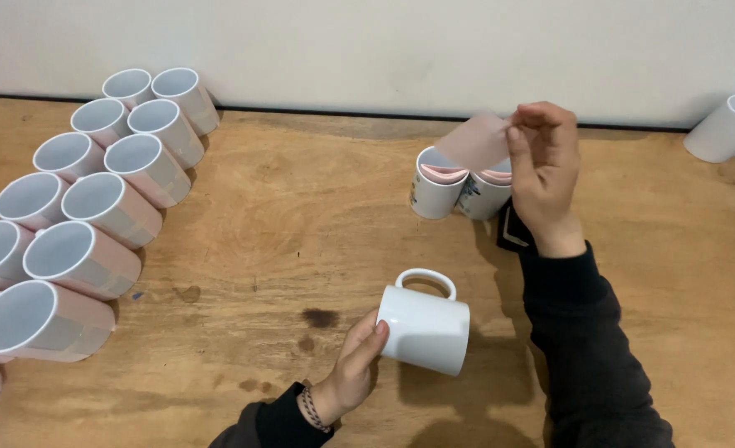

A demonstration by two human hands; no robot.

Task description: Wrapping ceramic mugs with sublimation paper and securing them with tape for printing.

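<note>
Fingers of our left hand (352, 371) clamped on plain white mug (424, 325), steadying it; right hand (544, 162) pinching pink sheet (477, 142) above two holder mugs (459, 189), far counter (301, 216)

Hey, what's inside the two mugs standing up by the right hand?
Pink paper sheets are tucked into both upright mugs. The right hand pinches one pink sheet above them, which covers part of their openings, so how many sheets are inside cannot be told.

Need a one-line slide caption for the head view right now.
Left hand holds a plain white ceramic mug while right hand lifts a pale pink paper sheet above two paper-filled mugs.
</note>
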